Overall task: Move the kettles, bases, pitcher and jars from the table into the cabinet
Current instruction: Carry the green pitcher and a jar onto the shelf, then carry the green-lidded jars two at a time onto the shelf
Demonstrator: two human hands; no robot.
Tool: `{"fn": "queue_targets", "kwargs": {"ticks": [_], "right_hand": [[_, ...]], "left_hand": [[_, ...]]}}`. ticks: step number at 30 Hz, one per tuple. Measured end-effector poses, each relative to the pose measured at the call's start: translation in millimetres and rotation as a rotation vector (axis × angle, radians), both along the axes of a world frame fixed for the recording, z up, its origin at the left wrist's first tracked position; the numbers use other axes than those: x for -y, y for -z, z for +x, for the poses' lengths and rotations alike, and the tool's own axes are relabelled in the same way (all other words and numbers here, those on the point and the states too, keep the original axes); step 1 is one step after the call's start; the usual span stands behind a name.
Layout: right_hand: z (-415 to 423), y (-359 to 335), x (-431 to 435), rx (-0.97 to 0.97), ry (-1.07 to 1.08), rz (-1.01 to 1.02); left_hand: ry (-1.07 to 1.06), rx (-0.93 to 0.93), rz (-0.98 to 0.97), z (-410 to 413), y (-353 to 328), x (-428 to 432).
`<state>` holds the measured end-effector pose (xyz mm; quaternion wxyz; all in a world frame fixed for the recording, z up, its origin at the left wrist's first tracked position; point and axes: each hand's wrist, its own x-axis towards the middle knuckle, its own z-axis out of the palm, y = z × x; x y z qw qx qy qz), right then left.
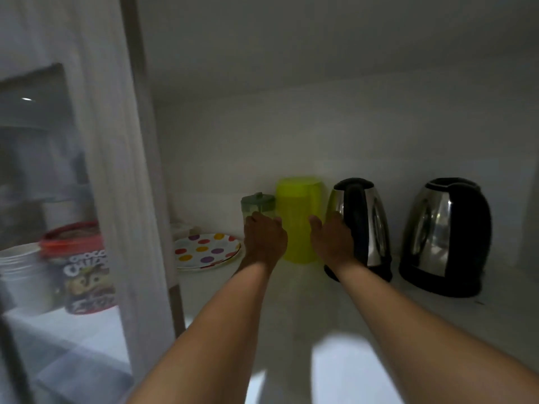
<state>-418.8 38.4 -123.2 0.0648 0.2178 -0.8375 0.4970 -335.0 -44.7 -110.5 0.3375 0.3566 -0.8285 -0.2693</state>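
Inside the dim cabinet, the fingers of both hands are hidden behind the yellow-green pitcher, so whether they truly clasp it cannot be told, and a small green jar is half-covered by the left hand. Both arms reach straight forward, the left hand and right hand pressed against the pitcher's 2 sides, beside 2 kettles on their bases. Behind the blurred glass door, a red-lidded tub reads partly "Choco", near a dotted plate
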Motion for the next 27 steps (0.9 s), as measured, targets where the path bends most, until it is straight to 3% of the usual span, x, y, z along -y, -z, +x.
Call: {"fn": "queue_targets", "kwargs": {"ticks": [6, 16, 27], "right_hand": [[94.4, 21.1, -75.8, -0.111, 0.096, 0.123], [231.8, 34.7, -150.7, -0.088, 0.054, 0.157], [386.3, 46.1, -106.9, -0.196, -0.301, 0.241]], "left_hand": [[0.049, 0.076, -0.208, 77.7, 16.4, -57.0], [0.107, 0.067, -0.302, 222.5, 18.6, -126.8], [-0.247, 0.152, -0.261, 414.8, 29.2, -126.0]]}}
